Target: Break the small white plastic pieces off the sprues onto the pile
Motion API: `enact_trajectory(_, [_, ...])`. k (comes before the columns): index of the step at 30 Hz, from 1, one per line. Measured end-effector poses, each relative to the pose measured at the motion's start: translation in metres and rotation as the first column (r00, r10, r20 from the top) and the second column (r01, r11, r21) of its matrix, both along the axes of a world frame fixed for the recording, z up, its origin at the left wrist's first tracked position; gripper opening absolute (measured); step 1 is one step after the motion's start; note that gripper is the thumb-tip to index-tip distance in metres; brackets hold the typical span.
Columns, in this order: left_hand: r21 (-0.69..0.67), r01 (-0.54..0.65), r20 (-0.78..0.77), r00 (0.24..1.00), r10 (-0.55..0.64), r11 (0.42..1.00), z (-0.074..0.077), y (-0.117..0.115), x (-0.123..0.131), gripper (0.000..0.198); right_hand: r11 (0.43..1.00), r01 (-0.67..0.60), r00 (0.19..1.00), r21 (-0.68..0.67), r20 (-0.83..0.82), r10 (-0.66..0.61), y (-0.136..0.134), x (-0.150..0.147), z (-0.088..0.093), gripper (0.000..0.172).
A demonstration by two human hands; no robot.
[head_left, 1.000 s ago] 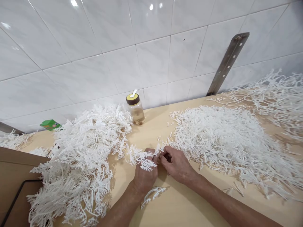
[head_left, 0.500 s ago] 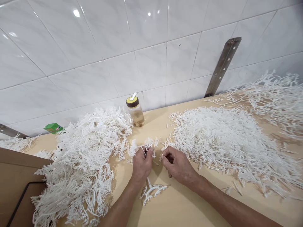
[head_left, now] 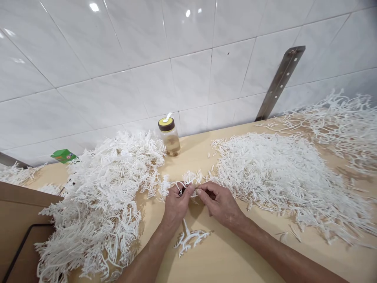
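Observation:
Over the middle of the table, my left hand (head_left: pixel 178 200) pinches a white branched plastic sprig (head_left: pixel 189 177) whose feathery tips fan out beyond the fingers. My right hand (head_left: pixel 219 202) meets it from the right, thumb and forefinger pressed together at the left thumb tip; whatever small part lies between them is too small to make out. Below the left hand a white branched stem (head_left: pixel 188 237) shows against the table; I cannot tell if it joins the held sprig. A large heap of white sprigs (head_left: pixel 103 196) lies to the left, and a flatter pile of short white pieces (head_left: pixel 273 169) to the right.
A clear bottle with a yellow and brown lid (head_left: pixel 170 137) stands at the back near the tiled wall (head_left: pixel 188 86). Bare white stems (head_left: pixel 338 122) lie far right. A brown box (head_left: pixel 20 228) is at left, a green packet (head_left: pixel 63 156) behind the heap.
My right hand has moved slightly left, closing the gap, so its fingertips now meet those of my left hand. The left hand keeps its hold on the sprig.

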State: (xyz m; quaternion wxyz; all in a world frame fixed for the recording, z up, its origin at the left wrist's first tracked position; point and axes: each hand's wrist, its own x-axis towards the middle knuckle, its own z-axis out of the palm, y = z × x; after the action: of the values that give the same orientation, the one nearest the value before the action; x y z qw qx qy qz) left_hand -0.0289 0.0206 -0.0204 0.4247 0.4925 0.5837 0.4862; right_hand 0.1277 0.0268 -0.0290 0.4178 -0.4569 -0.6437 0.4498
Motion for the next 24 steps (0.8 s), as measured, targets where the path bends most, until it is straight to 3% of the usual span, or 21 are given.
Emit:
enact_trajectory(11, [0.047,-0.031,-0.095,0.995,0.036,0.998,0.005,-0.003,0.008,0.027,0.999,0.018,0.999,-0.046,0.052,-0.016,0.0,-0.003,0.001,0.025])
enact_trajectory(18, [0.026,-0.016,-0.139,0.99,0.019,1.0,-0.002,-0.005,0.005,0.029,0.998,0.04,0.992,-0.048,0.118,-0.034,0.0,-0.004,0.005,0.019])
enact_trajectory(24, [0.109,-0.043,-0.221,0.973,0.067,0.993,-0.002,-0.014,0.01,0.032,0.996,0.079,0.975,-0.029,0.211,-0.072,0.003,-0.007,0.006,0.016])
